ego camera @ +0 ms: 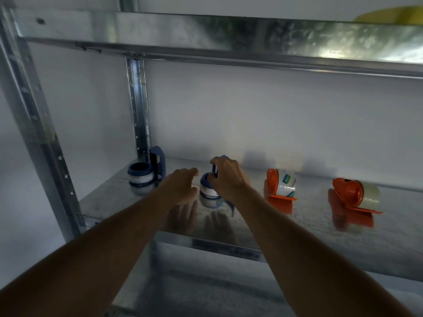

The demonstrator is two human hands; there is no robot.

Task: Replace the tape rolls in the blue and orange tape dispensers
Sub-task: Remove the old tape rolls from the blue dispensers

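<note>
Metal shelf (297, 227), four dispensers in a row: two blue at left, two orange at right, all carrying rolls. Right hand (225, 177) grips the second blue dispenser (209, 189) from above; left hand (183, 186) hovers beside it, fingers relaxed, holding nothing. Far-left blue dispenser (146, 176), near orange dispenser (280, 186) and far orange dispenser (353, 195) stand untouched. Progress: judged early. Unclear: which rolls are fresh; the gripped dispenser's top is hidden by fingers.

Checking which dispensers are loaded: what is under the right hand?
The right hand grips a blue tape dispenser standing on the metal shelf. A white-labelled tape roll shows below the fingers; the dispenser's top is covered.
</note>
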